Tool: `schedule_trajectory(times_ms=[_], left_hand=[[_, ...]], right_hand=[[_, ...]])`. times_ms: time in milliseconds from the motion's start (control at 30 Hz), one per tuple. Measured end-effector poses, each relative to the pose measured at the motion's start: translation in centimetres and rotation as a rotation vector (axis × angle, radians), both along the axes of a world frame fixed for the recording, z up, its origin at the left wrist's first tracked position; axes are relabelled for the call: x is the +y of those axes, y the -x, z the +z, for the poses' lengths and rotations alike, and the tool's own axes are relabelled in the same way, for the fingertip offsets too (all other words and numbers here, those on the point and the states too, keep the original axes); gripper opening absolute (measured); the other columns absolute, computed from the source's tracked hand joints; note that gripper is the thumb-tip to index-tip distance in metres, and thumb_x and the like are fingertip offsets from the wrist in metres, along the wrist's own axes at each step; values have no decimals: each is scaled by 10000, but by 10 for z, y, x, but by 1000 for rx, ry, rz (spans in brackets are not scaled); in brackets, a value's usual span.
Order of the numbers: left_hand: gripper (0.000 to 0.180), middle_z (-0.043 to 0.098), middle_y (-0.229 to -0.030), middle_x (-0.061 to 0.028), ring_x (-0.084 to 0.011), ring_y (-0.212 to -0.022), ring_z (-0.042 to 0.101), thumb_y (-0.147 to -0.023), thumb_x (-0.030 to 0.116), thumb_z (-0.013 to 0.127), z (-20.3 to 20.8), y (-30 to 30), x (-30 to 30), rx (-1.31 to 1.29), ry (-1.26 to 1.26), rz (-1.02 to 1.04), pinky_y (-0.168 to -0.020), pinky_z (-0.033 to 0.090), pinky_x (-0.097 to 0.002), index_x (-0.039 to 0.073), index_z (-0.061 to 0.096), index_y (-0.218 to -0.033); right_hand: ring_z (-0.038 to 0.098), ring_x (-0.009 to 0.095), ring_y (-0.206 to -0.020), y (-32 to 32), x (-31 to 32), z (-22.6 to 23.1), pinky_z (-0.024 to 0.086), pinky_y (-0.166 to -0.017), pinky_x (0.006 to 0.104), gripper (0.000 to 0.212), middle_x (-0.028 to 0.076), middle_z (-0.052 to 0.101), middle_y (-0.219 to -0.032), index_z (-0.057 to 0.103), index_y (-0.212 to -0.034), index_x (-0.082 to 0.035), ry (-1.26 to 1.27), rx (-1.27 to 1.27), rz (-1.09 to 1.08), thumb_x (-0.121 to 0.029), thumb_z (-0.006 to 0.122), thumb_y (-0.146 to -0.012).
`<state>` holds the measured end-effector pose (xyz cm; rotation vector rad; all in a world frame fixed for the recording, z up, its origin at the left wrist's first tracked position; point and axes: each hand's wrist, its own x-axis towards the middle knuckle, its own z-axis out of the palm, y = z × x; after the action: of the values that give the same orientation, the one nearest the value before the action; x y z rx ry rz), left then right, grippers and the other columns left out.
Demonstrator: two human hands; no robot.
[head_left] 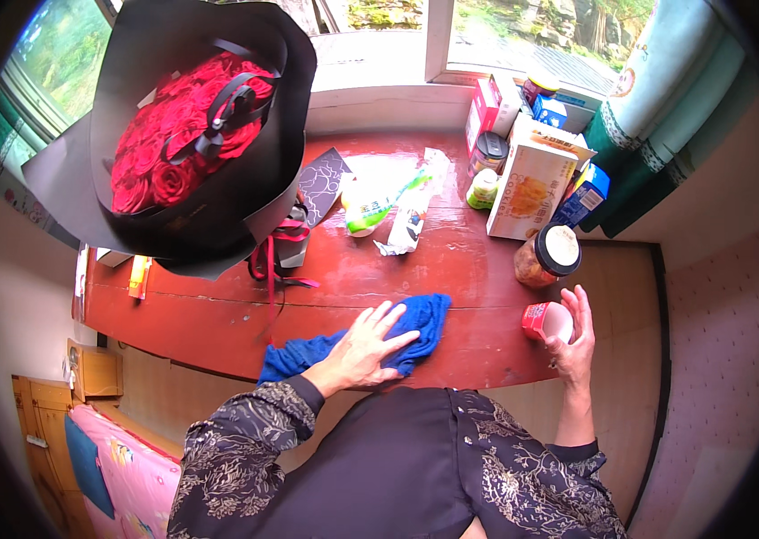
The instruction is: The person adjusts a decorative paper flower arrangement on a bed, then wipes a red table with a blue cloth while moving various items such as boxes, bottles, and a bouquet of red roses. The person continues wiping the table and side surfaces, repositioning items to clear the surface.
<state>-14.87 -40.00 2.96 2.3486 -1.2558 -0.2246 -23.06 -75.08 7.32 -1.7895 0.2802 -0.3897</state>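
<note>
My left hand [363, 349] lies on a crumpled blue cloth [423, 325] near the front edge of the red wooden table [478, 334]. Its fingers are spread over the cloth, pressing it to the tabletop. At the table's right end, my right hand [576, 343] is curled round the right side of a small red cup [536, 320] with a white inside, thumb low at the rim and fingers up behind it. The cup leans with its mouth toward my palm. Just beyond it stands a jar [537, 259] with a black-rimmed, pale-topped lid.
A big bouquet of red roses [177, 135] in black wrapping covers the left end. Crumpled plastic packaging [408, 220] and a dark patterned card [324, 180] lie mid-table. Boxes [528, 193], a green-labelled container [482, 189] and jars crowd the back right. An orange tube [139, 276] lies at left.
</note>
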Motion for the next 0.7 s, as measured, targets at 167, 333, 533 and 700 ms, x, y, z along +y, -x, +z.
schedule_trajectory(times_ms=[167, 333, 533, 700], left_hand=[[703, 314, -1472, -220, -414, -1363, 290, -716, 299, 752, 2, -3, -32, -1, 52, -167, -1079, 289, -534, 169, 494, -1357], [606, 340, -1461, -211, -403, -1356, 312, -768, 272, 705, 0, 3, -51, -11, 103, -205, -1092, 279, -514, 169, 511, -1333], [540, 412, -1414, -197, -380, -1318, 378, -779, 252, 687, -4, 17, -26, -62, 111, -66, -1074, 307, -492, 168, 551, -1295], [519, 443, -1395, -178, -370, -1295, 410, -776, 237, 684, 0, 12, -15, -123, 54, 180, -1061, 322, -498, 178, 569, -1279]], right_hand=[[615, 198, -1012, -1, 11, 0, 517, -834, 315, 602, 163, 621, -1166, 565, -1212, 39, 31, 75, 71, -283, 775, -750], [598, 104, -735, -31, 18, 4, 504, -706, 269, 172, 36, 644, -754, 649, -903, 38, 234, -40, -74, -91, 535, -914], [546, 49, -731, -59, 28, 3, 467, -666, 227, 171, -11, 629, -770, 652, -885, 27, 95, -196, -84, -114, 580, -948], [540, 43, -725, -63, 47, 10, 462, -652, 222, 159, -17, 627, -772, 653, -896, 31, 48, -235, -52, -100, 580, -950]])
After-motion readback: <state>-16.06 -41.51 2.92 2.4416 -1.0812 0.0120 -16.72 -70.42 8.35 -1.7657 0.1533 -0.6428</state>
